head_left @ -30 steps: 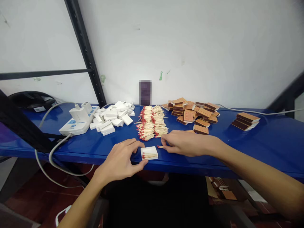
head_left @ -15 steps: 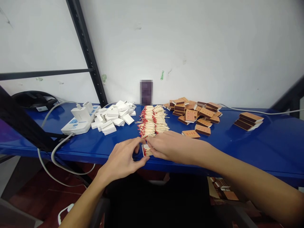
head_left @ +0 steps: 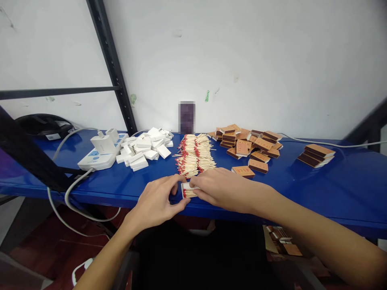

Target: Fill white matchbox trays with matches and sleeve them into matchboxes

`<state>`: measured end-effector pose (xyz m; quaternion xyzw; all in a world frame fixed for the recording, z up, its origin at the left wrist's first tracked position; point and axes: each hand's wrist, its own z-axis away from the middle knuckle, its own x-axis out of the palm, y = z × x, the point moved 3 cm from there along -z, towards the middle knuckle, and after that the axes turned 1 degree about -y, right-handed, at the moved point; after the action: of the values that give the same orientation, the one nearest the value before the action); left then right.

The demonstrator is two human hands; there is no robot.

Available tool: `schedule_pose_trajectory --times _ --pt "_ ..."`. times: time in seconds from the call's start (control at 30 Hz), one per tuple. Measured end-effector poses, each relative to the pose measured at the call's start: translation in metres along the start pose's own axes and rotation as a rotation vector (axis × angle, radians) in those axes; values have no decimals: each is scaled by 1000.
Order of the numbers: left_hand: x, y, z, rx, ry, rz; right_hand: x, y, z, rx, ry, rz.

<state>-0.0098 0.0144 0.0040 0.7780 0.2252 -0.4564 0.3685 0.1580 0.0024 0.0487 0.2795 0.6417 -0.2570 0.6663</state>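
Note:
A small white matchbox tray (head_left: 182, 191) lies near the front edge of the blue shelf, with red-headed matches (head_left: 188, 193) along its near side. My left hand (head_left: 160, 199) grips the tray's left end between thumb and forefinger. Over its right end is my right hand (head_left: 216, 187), fingers pinched together on the matches' plain ends; the fingertips are partly hidden. Just behind both hands lies a broad pile of loose matches (head_left: 196, 155). Two printed matchbox sleeves, one of them a brown sleeve (head_left: 243, 172), lie beyond my right wrist.
White trays (head_left: 145, 145) are heaped at the left, beside a power strip (head_left: 96, 161) with plugged-in adapters and a cable. Brown matchboxes (head_left: 242, 147) are piled at back right; a small stack of matchboxes (head_left: 317, 155) stands farther right. A black metal post (head_left: 113, 64) rises at left.
My right hand has shifted slightly right, baring more of the tray's inside and the matches in it. My left hand keeps its grip in the same place.

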Motion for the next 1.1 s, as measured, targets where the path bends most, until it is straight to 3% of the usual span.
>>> schedule_pose_trajectory --times 0.1,0.27,0.43,0.6,1.1 --pt "0 0 1 0 1 6 1 5 6 -3 -6 -60" --pt "0 -1 1 -5 -6 2 -5 42 23 127 174 -76" --pt "0 0 1 22 -5 -19 12 74 28 211 118 7" --pt "1 0 2 47 -1 -34 24 78 17 203 119 -60" --pt "0 1 2 59 -6 -54 20 78 16 206 94 -234"
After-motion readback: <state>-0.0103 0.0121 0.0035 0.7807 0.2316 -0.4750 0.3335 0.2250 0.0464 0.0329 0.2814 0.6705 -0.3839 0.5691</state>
